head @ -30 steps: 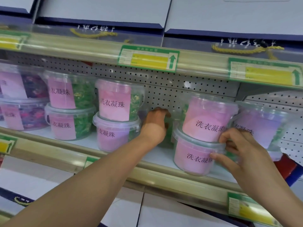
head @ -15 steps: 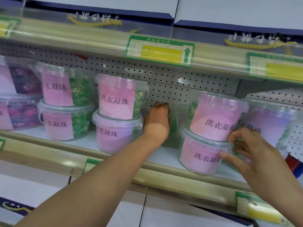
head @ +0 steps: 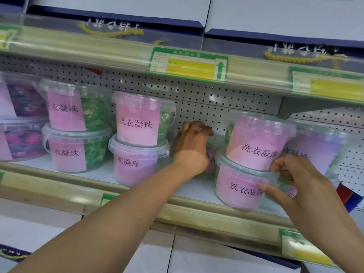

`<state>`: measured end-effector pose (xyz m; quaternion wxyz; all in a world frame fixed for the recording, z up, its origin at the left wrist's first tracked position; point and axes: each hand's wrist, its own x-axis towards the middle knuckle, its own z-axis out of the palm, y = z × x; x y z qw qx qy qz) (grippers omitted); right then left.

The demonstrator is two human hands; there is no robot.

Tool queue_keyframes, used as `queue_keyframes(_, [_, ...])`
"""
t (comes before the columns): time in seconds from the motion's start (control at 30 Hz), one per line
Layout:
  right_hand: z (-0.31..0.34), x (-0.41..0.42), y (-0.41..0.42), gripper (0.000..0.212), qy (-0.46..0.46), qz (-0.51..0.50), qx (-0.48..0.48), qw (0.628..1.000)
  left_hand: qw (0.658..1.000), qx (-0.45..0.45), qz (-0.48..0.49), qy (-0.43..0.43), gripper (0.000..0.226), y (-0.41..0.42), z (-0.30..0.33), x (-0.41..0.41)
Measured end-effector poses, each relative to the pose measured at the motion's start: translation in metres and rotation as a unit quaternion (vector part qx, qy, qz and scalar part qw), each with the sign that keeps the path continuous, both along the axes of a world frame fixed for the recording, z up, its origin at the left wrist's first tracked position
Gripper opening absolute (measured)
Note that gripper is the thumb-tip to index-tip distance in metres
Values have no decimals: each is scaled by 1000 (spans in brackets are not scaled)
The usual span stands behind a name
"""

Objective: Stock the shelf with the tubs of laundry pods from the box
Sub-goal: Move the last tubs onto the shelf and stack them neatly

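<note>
Clear tubs with pink labels stand stacked in twos along the shelf (head: 137, 178). My left hand (head: 192, 146) reaches deep into the gap between two stacks and grips a tub (head: 216, 142) at the back, mostly hidden behind the hand. My right hand (head: 291, 184) pinches the rim and side of the lower front tub (head: 236, 186); another tub (head: 254, 142) sits on top of it. A stack (head: 137, 138) stands left of the gap. The box is out of view.
More stacked tubs (head: 74, 127) with green pods and purple-pod tubs (head: 21, 123) fill the left of the shelf. A further tub (head: 315, 148) stands at the right. The upper shelf rail (head: 189, 64) with price tags hangs close above. Pegboard backs the shelf.
The view has shifted slightly. My left hand has stayed deep in the gap on the rear tub. My right hand keeps its hold on the lower front tub.
</note>
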<state>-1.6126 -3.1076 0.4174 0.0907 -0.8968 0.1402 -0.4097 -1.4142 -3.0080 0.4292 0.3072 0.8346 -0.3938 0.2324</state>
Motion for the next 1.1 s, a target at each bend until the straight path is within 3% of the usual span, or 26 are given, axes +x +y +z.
queue_keyframes(0.13, [0,1,0,34,-2,3,3,1000,998,59,-6,-34,41,-6,5,-7])
queue_keyframes(0.3, [-2,2,0,35,-5,0,7,1000,999,23,30,37,47,1,4,6])
queue_keyframes(0.57, [-5,2,1,34,-11,4,-2,1000,999,37,20,-28,38,0,4,3])
queue_keyframes(0.7, [-5,2,1,33,-9,6,4,1000,999,1,44,20,33,2,6,6])
queue_keyframes(0.87, [-6,2,0,33,-10,4,9,1000,998,-18,30,48,53,4,4,3])
queue_keyframes(1.0, [-7,2,0,33,-15,7,11,1000,999,-15,48,11,39,3,3,7])
queue_keyframes(1.1, [-7,3,0,34,-20,11,13,1000,998,-38,48,33,38,-1,2,10])
